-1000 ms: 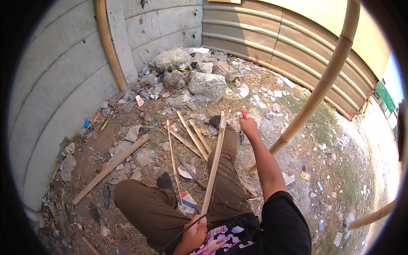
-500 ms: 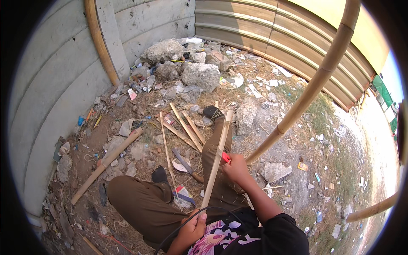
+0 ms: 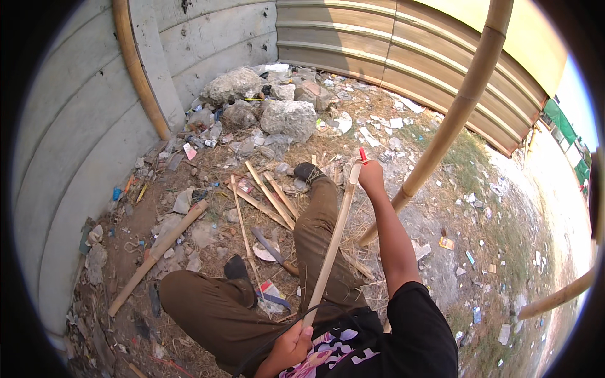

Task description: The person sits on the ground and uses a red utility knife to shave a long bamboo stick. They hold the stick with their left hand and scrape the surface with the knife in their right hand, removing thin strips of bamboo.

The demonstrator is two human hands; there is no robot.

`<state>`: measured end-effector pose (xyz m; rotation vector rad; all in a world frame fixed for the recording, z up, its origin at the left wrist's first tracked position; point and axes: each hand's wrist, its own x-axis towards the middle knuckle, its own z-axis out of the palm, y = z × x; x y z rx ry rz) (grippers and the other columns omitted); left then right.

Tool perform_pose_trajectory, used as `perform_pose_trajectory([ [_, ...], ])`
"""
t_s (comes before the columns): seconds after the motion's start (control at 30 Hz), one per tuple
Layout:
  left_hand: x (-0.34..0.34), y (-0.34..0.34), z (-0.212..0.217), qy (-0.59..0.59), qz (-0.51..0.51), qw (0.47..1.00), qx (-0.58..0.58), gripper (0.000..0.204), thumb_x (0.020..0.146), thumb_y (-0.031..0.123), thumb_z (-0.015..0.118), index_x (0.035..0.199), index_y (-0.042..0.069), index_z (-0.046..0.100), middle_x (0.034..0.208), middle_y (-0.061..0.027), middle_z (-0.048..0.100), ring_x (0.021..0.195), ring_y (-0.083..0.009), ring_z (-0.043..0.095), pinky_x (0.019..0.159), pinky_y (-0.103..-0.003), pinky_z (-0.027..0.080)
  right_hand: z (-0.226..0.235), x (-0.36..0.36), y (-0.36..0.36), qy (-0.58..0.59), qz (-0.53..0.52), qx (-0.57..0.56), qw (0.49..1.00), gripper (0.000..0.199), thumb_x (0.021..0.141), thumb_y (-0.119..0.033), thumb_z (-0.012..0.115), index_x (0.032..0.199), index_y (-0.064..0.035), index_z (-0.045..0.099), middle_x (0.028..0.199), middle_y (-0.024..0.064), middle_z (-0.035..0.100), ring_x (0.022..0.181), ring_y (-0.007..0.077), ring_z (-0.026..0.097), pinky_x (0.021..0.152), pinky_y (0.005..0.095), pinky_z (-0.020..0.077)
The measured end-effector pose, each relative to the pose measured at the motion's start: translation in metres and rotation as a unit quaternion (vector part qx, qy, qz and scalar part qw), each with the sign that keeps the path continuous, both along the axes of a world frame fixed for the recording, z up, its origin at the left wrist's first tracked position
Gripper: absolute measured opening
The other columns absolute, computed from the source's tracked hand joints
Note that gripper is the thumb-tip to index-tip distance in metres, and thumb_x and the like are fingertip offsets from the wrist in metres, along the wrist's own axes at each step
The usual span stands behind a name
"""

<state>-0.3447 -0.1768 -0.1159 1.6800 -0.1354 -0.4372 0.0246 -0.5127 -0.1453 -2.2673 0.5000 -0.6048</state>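
A long split bamboo strip (image 3: 334, 246) slants up and away from my lap, along my outstretched right leg. Its near end is gripped by my left hand (image 3: 291, 348), fingers closed round it against my shirt. My right hand (image 3: 372, 176) is closed on a small red-handled tool (image 3: 363, 155) at the strip's far end. The tool's working part is hidden or too small to make out. Beside my right leg a large knife (image 3: 266, 243) with a curved wooden handle lies on the ground.
More bamboo strips (image 3: 271, 194) lie beyond the knife. A bamboo piece (image 3: 157, 253) rests on the ground at left. A slanting bamboo pole (image 3: 455, 116) rises close to my right arm. Rocks (image 3: 288, 120) and litter lie before the concrete wall (image 3: 82, 126) and metal fence (image 3: 340, 41).
My right hand has moved away from me along the bamboo strip with the red-handled tool, from about its middle to its far end. My left hand still holds the near end.
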Motion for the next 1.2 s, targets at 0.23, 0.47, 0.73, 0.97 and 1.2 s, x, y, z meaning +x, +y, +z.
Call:
perform_pose_trajectory([
  [0.23,0.007,0.015,-0.037,0.054,0.049,0.997,-0.002,0.028,0.103,0.026,0.056,0.113,0.0,0.06,0.067,-0.0054,0.057,0.062,-0.0086,0.054,0.059,-0.029,0.046,0.012,-0.089,0.036,0.072,0.153,0.016,0.985,0.041,0.087,-0.033,0.061,0.071,0.0052,0.062,0.057,0.0224,0.057,0.06,0.0368,0.064,0.059,0.0442,0.0473],
  [0.47,0.009,0.004,0.012,-0.028,0.052,0.993,0.105,0.027,0.101,0.025,0.057,0.117,0.004,0.064,0.077,-0.0177,0.065,0.071,-0.023,0.067,0.066,-0.037,0.051,0.015,-0.213,0.102,0.213,0.252,-0.179,0.927,0.022,0.074,-0.023,0.062,0.08,-0.0032,0.071,0.072,0.0228,0.067,0.073,0.0415,0.068,0.071,0.0516,0.0538],
  [0.73,0.006,0.004,0.011,-0.116,-0.014,0.972,0.202,0.014,0.098,0.018,0.058,0.097,0.004,0.056,0.075,-0.0268,0.059,0.07,-0.0452,0.061,0.059,-0.048,0.048,0.015,-0.187,0.088,0.2,0.179,-0.152,0.951,0.027,0.076,-0.025,0.062,0.088,-0.0044,0.073,0.079,0.0221,0.069,0.079,0.0412,0.069,0.077,0.0507,0.055],
  [0.97,0.006,-0.001,0.019,-0.141,0.007,0.965,0.222,0.014,0.096,0.014,0.061,0.091,0.003,0.054,0.065,-0.0229,0.057,0.06,-0.0436,0.06,0.05,-0.046,0.045,0.009,-0.091,0.061,0.215,0.134,-0.157,0.955,0.033,0.079,-0.028,0.059,0.091,-0.0001,0.073,0.087,0.0252,0.07,0.086,0.044,0.069,0.081,0.0506,0.0543],
  [1.2,0.005,0.009,0.003,-0.114,0.019,0.968,0.222,0.031,0.102,0.03,0.053,0.118,0.004,0.06,0.083,-0.0138,0.068,0.074,-0.0292,0.066,0.068,-0.038,0.05,0.008,-0.044,0.009,0.19,0.046,-0.063,0.979,0.04,0.085,-0.035,0.06,0.086,0.0035,0.071,0.084,0.0284,0.069,0.084,0.0454,0.068,0.077,0.0506,0.054],
])
